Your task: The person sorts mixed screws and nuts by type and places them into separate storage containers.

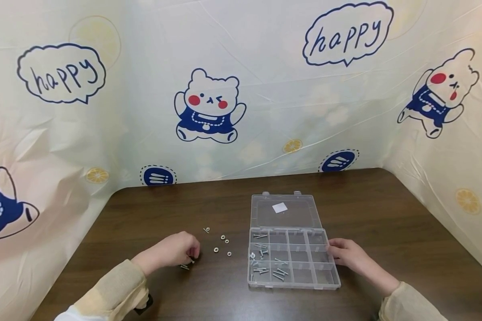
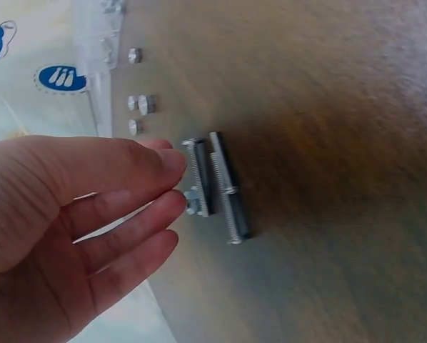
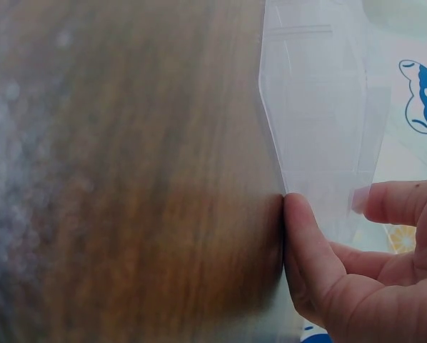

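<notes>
On the left of the table, my left hand (image 1: 180,249) hovers low over a few screws (image 1: 184,266). The left wrist view shows its thumb and fingers loosely bent, fingertips right beside the metal screws (image 2: 224,189), with nothing seen between them. My right hand (image 1: 345,253) holds the right side of a clear plastic compartment box (image 1: 293,284), thumb and a finger on its wall (image 3: 320,143). The box's lid (image 1: 297,218) lies folded back, away from me. Screws (image 1: 280,273) lie in several of the left-hand compartments; the two right columns hold none that show.
Several small nuts (image 1: 216,250) lie scattered between my left hand and the box. Farther back is a small screw with a nut (image 1: 206,230). A white label (image 1: 280,207) is on the lid. A printed curtain (image 1: 265,111) surrounds the brown table (image 1: 144,214).
</notes>
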Available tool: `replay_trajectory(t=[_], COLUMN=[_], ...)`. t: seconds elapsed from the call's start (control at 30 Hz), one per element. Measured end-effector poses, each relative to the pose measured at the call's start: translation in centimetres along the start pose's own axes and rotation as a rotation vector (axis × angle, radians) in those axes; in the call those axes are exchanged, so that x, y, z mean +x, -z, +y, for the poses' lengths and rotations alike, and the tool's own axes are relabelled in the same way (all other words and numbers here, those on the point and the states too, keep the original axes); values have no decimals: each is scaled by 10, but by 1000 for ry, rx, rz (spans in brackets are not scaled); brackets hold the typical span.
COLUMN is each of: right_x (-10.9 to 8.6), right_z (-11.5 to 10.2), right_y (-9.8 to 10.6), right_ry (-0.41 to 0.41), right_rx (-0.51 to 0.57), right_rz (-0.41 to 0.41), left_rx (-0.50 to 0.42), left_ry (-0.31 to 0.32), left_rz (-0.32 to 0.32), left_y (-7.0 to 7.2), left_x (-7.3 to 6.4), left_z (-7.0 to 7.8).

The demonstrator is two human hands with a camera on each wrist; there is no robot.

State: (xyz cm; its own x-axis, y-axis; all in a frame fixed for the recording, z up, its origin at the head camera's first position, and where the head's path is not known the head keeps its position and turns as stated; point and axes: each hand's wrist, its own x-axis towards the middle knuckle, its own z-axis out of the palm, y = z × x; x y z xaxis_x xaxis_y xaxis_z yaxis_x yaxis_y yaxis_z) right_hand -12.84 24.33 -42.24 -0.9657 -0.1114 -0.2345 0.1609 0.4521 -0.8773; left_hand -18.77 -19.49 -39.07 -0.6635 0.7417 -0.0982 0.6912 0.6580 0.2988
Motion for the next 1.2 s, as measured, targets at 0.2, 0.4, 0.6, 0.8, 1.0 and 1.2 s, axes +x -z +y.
replay_trajectory(t=[0.2, 0.4, 0.6, 0.8, 1.0, 1.2], right_x=[0, 1, 0, 1, 1, 0], right_z=[1, 2, 1, 2, 1, 1], right_y=[0, 0, 0, 0, 0, 0], right_ry=[3, 1, 4, -4, 0, -10], right_rx=[11, 6, 7, -4, -2, -9], right_rz=[1, 2, -4, 2, 2, 9], left_rx=[169, 213, 204, 163, 212, 298], left_ry=[-38, -99, -119, -124, -201, -288], left_rz=[33, 67, 70, 58, 166, 295], left_y=[-8, -13, -18, -17, -13, -3], left_x=[0, 2, 5, 6, 11, 19], left_z=[3, 5, 4, 6, 12, 25])
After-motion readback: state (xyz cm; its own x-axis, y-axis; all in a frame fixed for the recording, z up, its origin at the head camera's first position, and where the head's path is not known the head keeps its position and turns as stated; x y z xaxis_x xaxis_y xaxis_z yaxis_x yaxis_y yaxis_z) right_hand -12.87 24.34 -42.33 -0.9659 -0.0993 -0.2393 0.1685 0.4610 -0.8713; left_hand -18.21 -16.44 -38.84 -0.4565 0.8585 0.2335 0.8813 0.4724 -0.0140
